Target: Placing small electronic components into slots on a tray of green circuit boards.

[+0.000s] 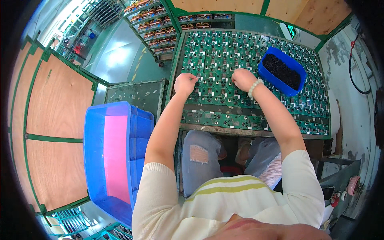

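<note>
Rows of green circuit boards (pixel 216 60) with small white and dark components cover the workbench in front of me. My left hand (pixel 185 84) is over the boards' left side, thumb and fingertips pinched together close to a board; anything between them is too small to name. To its right, my right hand (pixel 243 79) is curled closed above the middle of the boards, with a pale bead bracelet at the wrist. Its fingers hide whatever they may hold. Nearest that hand, a blue plastic bin (pixel 294 91) full of small black parts rests on top of the boards.
Stacked blue crates (pixel 94 160) with a pink sheet (pixel 116 156) stand left of my arm. A dark metal surface (pixel 134 96) adjoins the bench. Wooden panels (pixel 56 104) in green frames border the left, and a rack of parts (pixel 158 34) stands beyond the bench.
</note>
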Motion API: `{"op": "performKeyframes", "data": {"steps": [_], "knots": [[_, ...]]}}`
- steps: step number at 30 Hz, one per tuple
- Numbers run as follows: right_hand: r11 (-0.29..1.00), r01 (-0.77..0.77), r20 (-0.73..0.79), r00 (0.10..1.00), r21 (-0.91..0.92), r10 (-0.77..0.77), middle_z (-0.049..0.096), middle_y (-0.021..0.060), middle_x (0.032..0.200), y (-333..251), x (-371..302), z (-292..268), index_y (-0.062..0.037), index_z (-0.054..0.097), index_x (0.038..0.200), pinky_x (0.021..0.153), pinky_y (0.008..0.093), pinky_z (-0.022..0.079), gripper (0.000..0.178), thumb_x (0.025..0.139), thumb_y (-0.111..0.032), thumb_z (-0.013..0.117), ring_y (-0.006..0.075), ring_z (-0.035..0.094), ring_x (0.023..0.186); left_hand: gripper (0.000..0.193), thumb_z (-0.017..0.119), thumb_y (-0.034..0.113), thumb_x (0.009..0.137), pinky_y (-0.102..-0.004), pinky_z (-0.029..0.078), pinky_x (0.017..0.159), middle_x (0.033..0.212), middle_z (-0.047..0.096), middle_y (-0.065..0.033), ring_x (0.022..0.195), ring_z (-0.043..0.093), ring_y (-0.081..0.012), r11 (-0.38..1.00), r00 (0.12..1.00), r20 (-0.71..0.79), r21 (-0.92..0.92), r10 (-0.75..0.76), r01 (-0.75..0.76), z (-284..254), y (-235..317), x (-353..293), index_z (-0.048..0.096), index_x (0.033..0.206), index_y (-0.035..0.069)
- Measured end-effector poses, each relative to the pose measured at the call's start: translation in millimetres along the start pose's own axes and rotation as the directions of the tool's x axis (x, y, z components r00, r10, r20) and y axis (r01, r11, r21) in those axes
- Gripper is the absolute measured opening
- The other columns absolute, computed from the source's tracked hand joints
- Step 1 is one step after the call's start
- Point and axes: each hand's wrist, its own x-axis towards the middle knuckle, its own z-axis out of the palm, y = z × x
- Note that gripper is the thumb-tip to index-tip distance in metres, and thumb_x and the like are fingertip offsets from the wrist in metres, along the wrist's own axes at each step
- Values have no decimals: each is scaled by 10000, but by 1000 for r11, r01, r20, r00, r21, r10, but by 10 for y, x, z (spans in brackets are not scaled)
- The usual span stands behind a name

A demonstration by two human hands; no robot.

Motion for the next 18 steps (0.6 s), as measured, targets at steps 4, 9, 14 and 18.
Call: {"op": "performKeyframes", "data": {"steps": [4, 9, 14, 18], "knots": [[997, -35, 64, 997, -72, 40, 632, 199, 816, 47, 56, 33, 2, 647, 696, 715, 431, 510, 71, 662, 1, 585, 354, 621, 795, 147, 700, 272, 733, -394, 506, 711, 851, 669, -98, 798, 638, -283, 999, 998, 43, -34, 36, -35, 26, 6, -1, 717, 828, 161], [979, -36, 124, 990, -199, 61, 634, 203, 820, -143, 93, -83, 11, 646, 734, 714, 425, 522, 100, 701, -11, 555, 347, 631, 817, 150, 648, 264, 772, -404, 500, 686, 823, 663, -92, 769, 629, -298, 955, 971, -29, 190, 238, -229, 99, -37, -29, 708, 842, 146], [976, 25, 98, 995, -216, -4, 633, 186, 831, -105, 57, -94, -11, 652, 755, 722, 425, 519, 113, 715, -22, 547, 350, 624, 819, 184, 588, 289, 804, -443, 489, 709, 866, 649, -108, 832, 618, -317, 860, 947, 137, 397, 291, -322, 42, 54, 22, 677, 793, 129], [988, 76, -145, 985, -136, -96, 600, 147, 851, -369, -100, -117, -38, 653, 821, 759, 400, 497, 132, 743, -35, 547, 318, 585, 845, 211, 486, 78, 819, -280, 372, 403, 638, 533, -40, 514, 491, -137, 548, 953, 257, -780, -158, 301, -107, -6, -96, 601, 988, 24]]}}
